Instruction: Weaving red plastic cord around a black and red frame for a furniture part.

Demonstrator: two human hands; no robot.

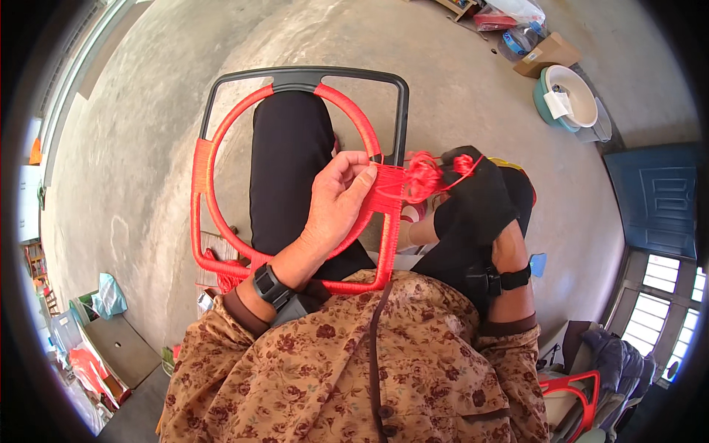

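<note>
Across my lap lies a square frame with rounded corners and a ring inside it. Red cord is wound round most of the ring and the lower part of the square; its top and upper sides are bare black. My bare left hand pinches the wrapped bridge between ring and square on the right, thumb and fingertips pressed at its edge. In a black glove, my right hand is closed on a loose bundle of red cord just right of the frame. The gloved fingertips are hard to make out.
Concrete floor surrounds me. Basins, a cardboard box and a large bottle stand at the far right, near a blue door. Another red frame lies at lower right. Boxes and bags sit at left.
</note>
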